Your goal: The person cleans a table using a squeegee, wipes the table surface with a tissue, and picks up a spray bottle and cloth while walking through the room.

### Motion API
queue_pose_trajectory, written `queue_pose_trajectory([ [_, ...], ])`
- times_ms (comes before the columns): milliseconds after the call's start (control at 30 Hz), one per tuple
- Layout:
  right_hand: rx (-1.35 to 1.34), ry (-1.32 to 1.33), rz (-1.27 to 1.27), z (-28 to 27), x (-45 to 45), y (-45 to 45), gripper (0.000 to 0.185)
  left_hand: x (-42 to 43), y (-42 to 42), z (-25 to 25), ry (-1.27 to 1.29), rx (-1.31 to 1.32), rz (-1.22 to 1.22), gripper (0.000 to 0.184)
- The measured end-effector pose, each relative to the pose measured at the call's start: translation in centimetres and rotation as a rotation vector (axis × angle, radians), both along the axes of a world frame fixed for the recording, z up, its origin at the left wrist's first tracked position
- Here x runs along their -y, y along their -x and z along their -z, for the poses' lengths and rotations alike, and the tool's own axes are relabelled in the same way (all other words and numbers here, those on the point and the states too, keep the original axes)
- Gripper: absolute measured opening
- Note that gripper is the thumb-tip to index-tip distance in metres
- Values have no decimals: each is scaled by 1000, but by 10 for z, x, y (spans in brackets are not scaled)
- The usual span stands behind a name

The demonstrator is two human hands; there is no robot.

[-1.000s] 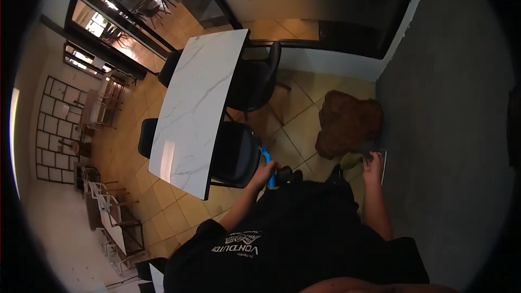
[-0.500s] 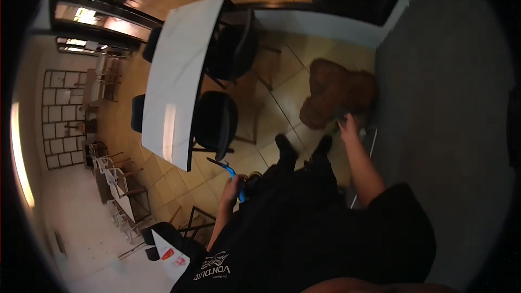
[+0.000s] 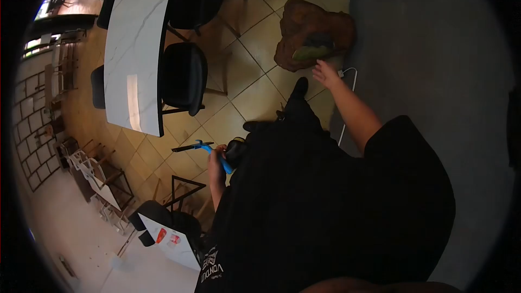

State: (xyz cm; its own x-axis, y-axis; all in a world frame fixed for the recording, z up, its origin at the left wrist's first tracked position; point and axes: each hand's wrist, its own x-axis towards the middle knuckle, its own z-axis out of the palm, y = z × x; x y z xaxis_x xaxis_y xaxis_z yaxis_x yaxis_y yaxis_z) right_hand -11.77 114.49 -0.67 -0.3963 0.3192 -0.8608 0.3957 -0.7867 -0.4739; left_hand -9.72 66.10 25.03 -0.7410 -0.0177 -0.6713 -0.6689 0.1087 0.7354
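Observation:
My left hand (image 3: 217, 167) is closed round the handle of a blue squeegee (image 3: 204, 145), whose thin black bar points out to the left. Right beside that hand is a round black object (image 3: 235, 151) with a yellowish edge; its kind is unclear, as is whether the hand also holds it. My right hand (image 3: 327, 74) reaches forward with fingers apart and nothing in them. Just beyond its fingertips, a green and dark grey piece (image 3: 315, 48), perhaps a cloth, lies on a lumpy brown stump-like block (image 3: 301, 19).
A long white marble-look table (image 3: 138, 32) with black chairs (image 3: 184, 78) stands to the left. A grey wall (image 3: 418, 76) rises close on the right, with a white cable (image 3: 354, 84) along its foot. Another white table (image 3: 182, 247) carries red items at lower left.
My right hand has let go of the green and dark piece, which now rests on the brown block. The view has shifted, and one foot has turned and stepped. The squeegee stays in my left hand.

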Motion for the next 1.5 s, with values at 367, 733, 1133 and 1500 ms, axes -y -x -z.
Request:
queue_pose_trajectory([
  [367,-631,551,-947,-6,245,-1,42,218,-94,32,-29,-226,-406,38],
  [733,-299,-365,-1815,-152,524,65,40,336,-276,51,-15,-460,-1253,38],
  [1133,-262,-206,-2297,-88,691,38,23,247,-389,115,-163,-243,-1933,35],
  [1500,-352,85,-2484,-65,905,47,24,428,-334,92,-207,-219,-1898,40],
])
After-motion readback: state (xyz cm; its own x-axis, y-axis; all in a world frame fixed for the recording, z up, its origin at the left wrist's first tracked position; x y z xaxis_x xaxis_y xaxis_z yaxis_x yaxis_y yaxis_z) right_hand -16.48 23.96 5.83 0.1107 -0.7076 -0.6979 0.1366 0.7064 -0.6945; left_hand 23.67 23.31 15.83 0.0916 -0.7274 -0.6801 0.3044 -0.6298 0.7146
